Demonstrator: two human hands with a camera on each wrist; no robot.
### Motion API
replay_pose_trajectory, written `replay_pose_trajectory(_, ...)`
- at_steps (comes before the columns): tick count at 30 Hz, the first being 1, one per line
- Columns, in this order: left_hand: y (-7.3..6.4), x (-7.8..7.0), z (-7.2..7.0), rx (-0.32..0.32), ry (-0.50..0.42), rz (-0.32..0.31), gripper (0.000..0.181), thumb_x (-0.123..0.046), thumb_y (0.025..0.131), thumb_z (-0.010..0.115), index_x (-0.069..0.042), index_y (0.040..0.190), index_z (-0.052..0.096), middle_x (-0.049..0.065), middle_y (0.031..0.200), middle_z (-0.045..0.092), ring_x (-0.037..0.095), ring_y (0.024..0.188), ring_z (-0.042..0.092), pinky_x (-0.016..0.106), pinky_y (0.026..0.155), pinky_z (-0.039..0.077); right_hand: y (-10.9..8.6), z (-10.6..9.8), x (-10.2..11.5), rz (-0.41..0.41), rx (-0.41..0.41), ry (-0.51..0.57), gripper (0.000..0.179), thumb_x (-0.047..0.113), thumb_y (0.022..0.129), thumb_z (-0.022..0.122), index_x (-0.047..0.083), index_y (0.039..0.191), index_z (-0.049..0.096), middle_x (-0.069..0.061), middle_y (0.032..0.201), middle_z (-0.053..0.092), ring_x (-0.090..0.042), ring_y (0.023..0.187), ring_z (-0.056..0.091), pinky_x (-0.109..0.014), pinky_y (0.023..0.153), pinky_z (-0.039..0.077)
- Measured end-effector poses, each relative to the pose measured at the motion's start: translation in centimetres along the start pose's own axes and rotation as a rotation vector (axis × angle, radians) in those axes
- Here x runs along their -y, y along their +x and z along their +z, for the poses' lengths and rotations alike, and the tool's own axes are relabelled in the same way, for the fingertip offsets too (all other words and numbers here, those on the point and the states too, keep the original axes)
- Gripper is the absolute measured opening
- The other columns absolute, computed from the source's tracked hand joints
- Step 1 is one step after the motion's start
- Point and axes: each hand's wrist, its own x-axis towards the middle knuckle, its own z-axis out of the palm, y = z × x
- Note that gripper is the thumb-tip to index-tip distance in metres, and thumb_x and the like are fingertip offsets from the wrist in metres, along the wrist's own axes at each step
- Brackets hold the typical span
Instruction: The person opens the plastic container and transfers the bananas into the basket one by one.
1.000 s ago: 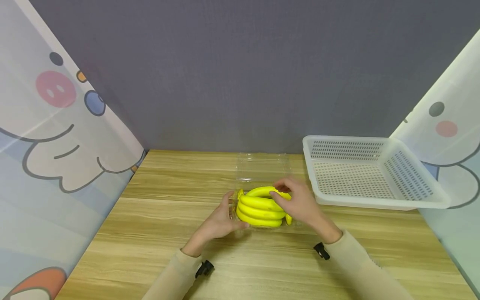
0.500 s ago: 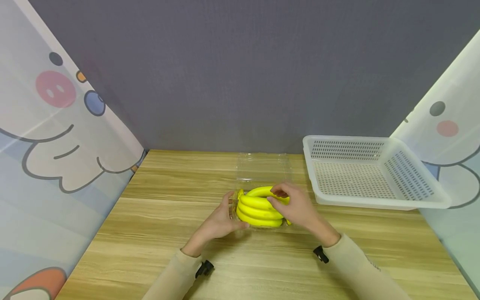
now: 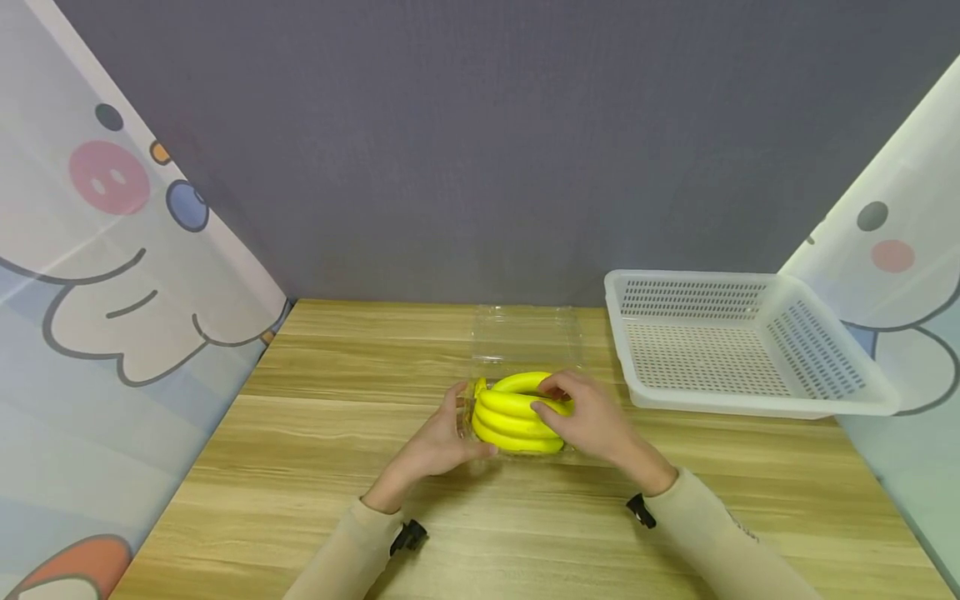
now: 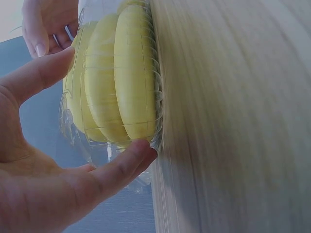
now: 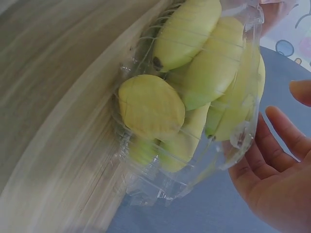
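A bunch of yellow bananas (image 3: 517,417) lies in a clear plastic clamshell box (image 3: 527,333), its lid folded back towards the wall. At the box's left end, my left hand (image 3: 441,437) grips the wall, thumb at the front and fingers towards the back. In the left wrist view, the left hand's fingertips (image 4: 141,148) reach round the see-through side. My right hand (image 3: 592,417) is over the bananas' right end, fingers bent and thumb apart, fingertips right at the top bananas. Through the box wall in the right wrist view show the bananas' tips (image 5: 175,39).
To the right stands a white perforated plastic basket (image 3: 705,358). A grey wall (image 3: 480,150) rises behind the wooden table (image 3: 337,375), and cartoon-printed panels (image 3: 135,275) flank both sides.
My right hand has shifted slightly left over the bananas, and the small yellow end at their lower right has gone from sight. My left hand has stayed at the box.
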Motion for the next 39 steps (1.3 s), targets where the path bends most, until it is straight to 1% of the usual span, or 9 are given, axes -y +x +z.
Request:
replay_pose_trajectory(5, 0.0, 0.1, 0.0, 0.002, -0.001, 0.002, 0.117, -0.03, 0.077, 0.089, -0.005, 0.161, 0.012, 0.033, 0.155, 0.035, 0.047, 0.138, 0.041, 0.065, 0.109, 0.037, 0.0, 0.2, 0.0, -0.038, 0.016, -0.051, 0.023, 0.025, 0.089, 0.078, 0.008, 0.105, 0.073, 0.004, 0.097, 0.066, -0.012, 0.088, 0.059, -0.034, 0.078, 0.055)
replay_pose_trajectory(8, 0.0, 0.2, 0.0, 0.004, -0.004, 0.002, 0.117, -0.03, 0.077, 0.089, -0.005, 0.16, 0.012, 0.032, 0.155, 0.035, 0.047, 0.138, 0.041, 0.065, 0.108, 0.038, 0.0, 0.2, 0.1, -0.054, 0.031, -0.093, 0.024, 0.026, 0.088, 0.079, 0.009, 0.104, 0.073, 0.004, 0.096, 0.064, -0.012, 0.087, 0.058, -0.033, 0.077, 0.054)
replay_pose_trajectory(15, 0.1, 0.2, -0.1, 0.014, -0.016, 0.007, 0.117, -0.03, 0.078, 0.089, -0.006, 0.161, 0.011, 0.029, 0.156, 0.035, 0.046, 0.138, 0.042, 0.063, 0.108, 0.04, 0.0, 0.5, 0.1, -0.086, 0.061, -0.162, 0.029, 0.028, 0.087, 0.078, 0.008, 0.108, 0.072, 0.0, 0.102, 0.067, -0.019, 0.094, 0.061, -0.04, 0.084, 0.054)
replay_pose_trajectory(21, 0.1, 0.2, -0.1, 0.015, -0.017, 0.009, 0.117, -0.03, 0.078, 0.089, -0.006, 0.161, 0.011, 0.029, 0.155, 0.035, 0.045, 0.137, 0.043, 0.063, 0.107, 0.041, 0.0, 0.6, 0.2, -0.101, 0.084, -0.196, 0.037, 0.028, 0.084, 0.081, 0.006, 0.113, 0.071, -0.005, 0.108, 0.069, -0.025, 0.101, 0.063, -0.044, 0.088, 0.054)
replay_pose_trajectory(27, 0.0, 0.1, -0.1, 0.01, -0.011, 0.01, 0.117, -0.031, 0.077, 0.089, -0.006, 0.161, 0.011, 0.03, 0.155, 0.036, 0.045, 0.137, 0.043, 0.063, 0.108, 0.04, 0.0, 0.8, 0.3, -0.087, 0.137, -0.218, 0.044, 0.028, 0.084, 0.081, 0.006, 0.12, 0.067, -0.009, 0.116, 0.068, -0.03, 0.107, 0.062, -0.049, 0.092, 0.053)
replay_pose_trajectory(33, 0.0, 0.2, -0.2, 0.012, -0.014, 0.014, 0.117, -0.03, 0.078, 0.089, -0.005, 0.161, 0.01, 0.03, 0.155, 0.034, 0.046, 0.136, 0.044, 0.063, 0.106, 0.042, 0.3, 1.1, 0.3, -0.056, 0.191, -0.207, 0.053, 0.03, 0.084, 0.081, 0.007, 0.127, 0.063, -0.01, 0.123, 0.067, -0.03, 0.111, 0.061, -0.049, 0.092, 0.053)
replay_pose_trajectory(39, 0.0, 0.1, -0.1, 0.01, -0.011, 0.01, 0.116, -0.03, 0.077, 0.089, -0.007, 0.161, 0.011, 0.031, 0.155, 0.035, 0.047, 0.138, 0.041, 0.065, 0.108, 0.038, 0.3, 1.2, 0.4, -0.018, 0.223, -0.208, 0.058, 0.03, 0.083, 0.083, 0.008, 0.131, 0.059, -0.013, 0.129, 0.064, -0.031, 0.113, 0.062, -0.052, 0.087, 0.055)
